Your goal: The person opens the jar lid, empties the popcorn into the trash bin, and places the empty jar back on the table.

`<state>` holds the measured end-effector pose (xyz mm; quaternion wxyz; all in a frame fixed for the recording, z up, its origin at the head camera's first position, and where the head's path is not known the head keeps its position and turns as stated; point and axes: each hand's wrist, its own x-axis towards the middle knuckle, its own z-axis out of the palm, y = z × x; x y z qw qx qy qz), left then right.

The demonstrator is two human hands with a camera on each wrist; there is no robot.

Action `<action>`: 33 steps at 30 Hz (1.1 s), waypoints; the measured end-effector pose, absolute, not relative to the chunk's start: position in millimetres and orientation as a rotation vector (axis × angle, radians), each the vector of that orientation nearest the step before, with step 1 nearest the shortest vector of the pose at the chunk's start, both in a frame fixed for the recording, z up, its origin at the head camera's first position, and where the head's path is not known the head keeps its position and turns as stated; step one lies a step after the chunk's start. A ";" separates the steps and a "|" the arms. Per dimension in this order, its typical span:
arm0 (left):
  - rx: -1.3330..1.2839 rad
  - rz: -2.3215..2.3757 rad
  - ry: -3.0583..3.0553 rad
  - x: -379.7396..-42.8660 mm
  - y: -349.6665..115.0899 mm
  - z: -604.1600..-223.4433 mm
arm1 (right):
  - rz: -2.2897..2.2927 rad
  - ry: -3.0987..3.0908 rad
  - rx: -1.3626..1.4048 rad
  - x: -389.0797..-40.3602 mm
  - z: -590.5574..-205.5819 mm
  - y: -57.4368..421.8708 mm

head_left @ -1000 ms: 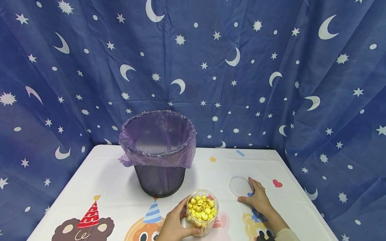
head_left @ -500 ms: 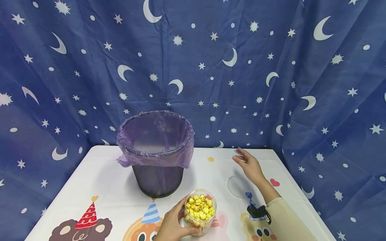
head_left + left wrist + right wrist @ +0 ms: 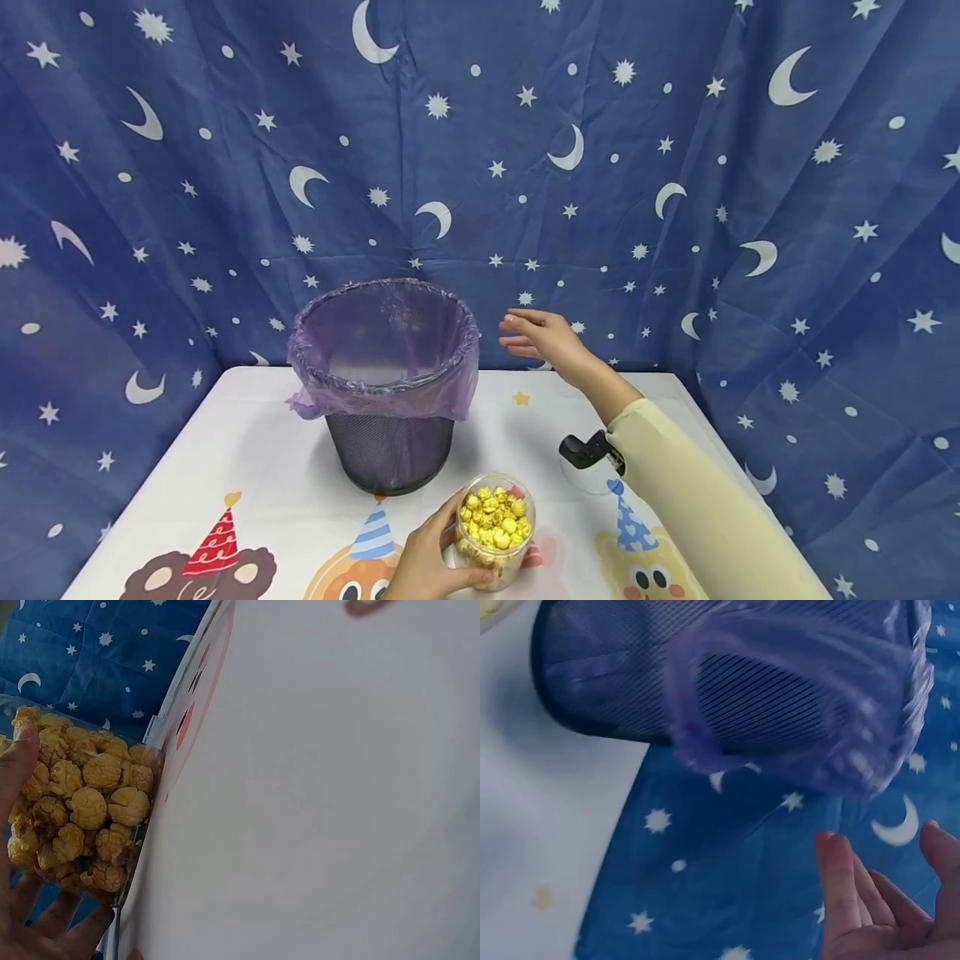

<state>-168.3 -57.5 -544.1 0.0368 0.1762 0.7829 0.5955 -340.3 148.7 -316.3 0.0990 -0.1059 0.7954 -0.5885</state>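
Note:
My left hand [image 3: 432, 557] grips a clear round jar [image 3: 517, 567] from its left side, thumb in front. Yellow popcorn [image 3: 497, 518] fills the jar, which has no lid on and stands upright on the table; the left wrist view shows the popcorn [image 3: 88, 808] through its wall. In the air to the right of the bin [image 3: 393, 454], my right hand [image 3: 551, 340] holds nothing, fingers extended toward the bin. The right wrist view shows that hand [image 3: 881, 907] near the bin's purple bag [image 3: 795, 697]. A clear round lid [image 3: 592, 479] lies on the table, partly hidden by the wrist camera.
The black mesh bin, lined with a purple bag [image 3: 442, 404], stands at the back left of the table. A white cloth [image 3: 247, 450] with cartoon animals covers the table. Behind it hangs a blue curtain [image 3: 450, 125] with moons and stars.
My right hand has left the clear lid on the table, then risen and moved left toward the bin. The left hand and popcorn jar have stayed in place.

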 end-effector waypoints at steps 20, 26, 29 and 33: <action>0.523 1.854 2.422 -166.8 -55.6 -542.3 | -1.795 2.528 -0.200 -343.3 -314.7 75.1; 0.502 1.846 2.421 -166.8 -55.5 -540.9 | -1.722 2.617 -0.231 -345.5 -316.8 71.7; 0.477 1.848 2.401 -166.6 -55.6 -539.7 | -1.717 2.618 -0.234 -345.6 -316.8 71.1; 0.448 1.870 2.372 -166.4 -56.1 -539.1 | -1.715 2.624 -0.236 -345.9 -316.1 70.5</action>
